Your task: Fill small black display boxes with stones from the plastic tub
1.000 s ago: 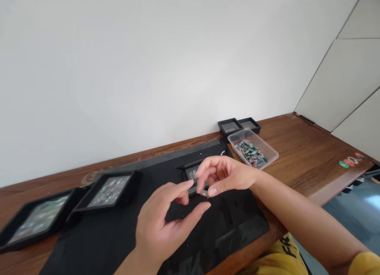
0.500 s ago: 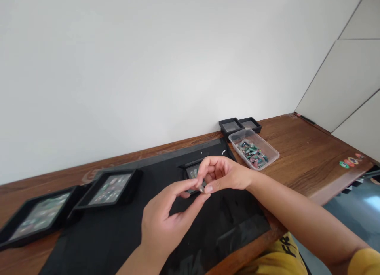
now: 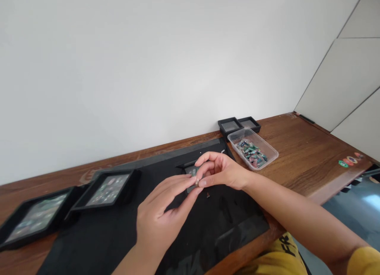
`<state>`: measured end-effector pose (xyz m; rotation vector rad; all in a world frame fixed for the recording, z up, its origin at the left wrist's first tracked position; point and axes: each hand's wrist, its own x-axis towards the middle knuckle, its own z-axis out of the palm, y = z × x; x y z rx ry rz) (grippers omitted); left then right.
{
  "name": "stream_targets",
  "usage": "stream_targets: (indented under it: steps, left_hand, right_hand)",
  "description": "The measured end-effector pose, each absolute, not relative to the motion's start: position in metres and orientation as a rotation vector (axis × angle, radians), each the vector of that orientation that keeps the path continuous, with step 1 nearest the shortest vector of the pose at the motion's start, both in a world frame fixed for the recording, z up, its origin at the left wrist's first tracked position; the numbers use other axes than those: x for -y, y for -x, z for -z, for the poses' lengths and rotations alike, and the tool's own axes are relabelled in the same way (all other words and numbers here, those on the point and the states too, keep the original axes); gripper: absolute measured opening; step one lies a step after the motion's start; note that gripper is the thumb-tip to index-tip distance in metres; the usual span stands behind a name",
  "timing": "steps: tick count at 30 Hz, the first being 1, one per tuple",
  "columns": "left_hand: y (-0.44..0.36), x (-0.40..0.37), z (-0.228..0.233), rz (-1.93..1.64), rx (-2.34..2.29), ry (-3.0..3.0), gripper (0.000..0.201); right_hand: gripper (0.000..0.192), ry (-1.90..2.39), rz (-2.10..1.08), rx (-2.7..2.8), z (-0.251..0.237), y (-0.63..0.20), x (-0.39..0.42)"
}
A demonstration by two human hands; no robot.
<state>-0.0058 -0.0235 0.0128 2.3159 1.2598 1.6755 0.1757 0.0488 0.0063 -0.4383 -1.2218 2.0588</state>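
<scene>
My left hand (image 3: 162, 223) and my right hand (image 3: 221, 170) meet fingertip to fingertip above a black mat (image 3: 124, 227). Between the thumbs and forefingers sits a small pale stone (image 3: 197, 182); both hands pinch it. Right behind the fingers lies a small black display box (image 3: 190, 169), mostly hidden by them. A tiny dark piece (image 3: 208, 195) lies on the mat just below my right thumb.
Two black display boxes with several coloured stones lie at the left (image 3: 108, 188) (image 3: 32, 219). A clear plastic tub (image 3: 252, 148) of coloured stones stands at the right, with two small black boxes (image 3: 239, 124) behind it. Stickers (image 3: 348, 161) mark the wooden table (image 3: 305, 156).
My left hand rose and closed its fingers onto the stone that my right hand held. Both hands shifted slightly away from me. A tiny dark piece now shows on the mat.
</scene>
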Motion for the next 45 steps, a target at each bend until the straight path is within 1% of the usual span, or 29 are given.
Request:
stream_targets:
  steps: [4,9,18,23,31,35,38,41,42,45]
  left_hand:
    - [0.006,0.021,-0.013,-1.652,-1.258,-2.290,0.012]
    - [0.007,0.020,-0.012,-1.621,-1.226,-2.256,0.014]
    - [0.008,0.018,-0.014,-1.605,-1.198,-2.290,0.015]
    - [0.007,0.018,-0.014,-1.562,-1.223,-2.276,0.010]
    - [0.009,0.015,-0.007,-1.564,-1.226,-2.289,0.010]
    - [0.010,0.014,-0.004,-1.545,-1.237,-2.299,0.011]
    - [0.009,0.013,-0.002,-1.525,-1.287,-2.270,0.008]
    - [0.009,0.011,0.001,-1.505,-1.385,-2.230,0.010]
    - [0.009,0.010,0.002,-1.500,-1.426,-2.217,0.012]
    - [0.010,0.009,0.007,-1.503,-1.551,-2.162,0.018]
  right_hand:
    - [0.050,0.528,-2.052,1.261,-0.005,-0.176,-0.048]
    - [0.042,0.559,-2.034,1.306,-0.007,-0.176,-0.047]
    - [0.038,0.555,-2.005,1.348,-0.011,-0.180,-0.047]
    - [0.035,0.548,-1.995,1.352,-0.010,-0.179,-0.048]
    - [0.037,0.552,-2.005,1.331,-0.011,-0.180,-0.049]
    - [0.032,0.577,-1.973,1.391,-0.012,-0.181,-0.049]
    - [0.021,0.684,-1.822,1.462,-0.017,-0.183,-0.050]
    - [0.009,0.971,-1.457,1.632,-0.024,-0.187,-0.049]
    - [0.009,1.089,-1.288,1.731,-0.027,-0.188,-0.048]
    - [0.018,1.373,-0.826,2.089,-0.032,-0.190,-0.043]
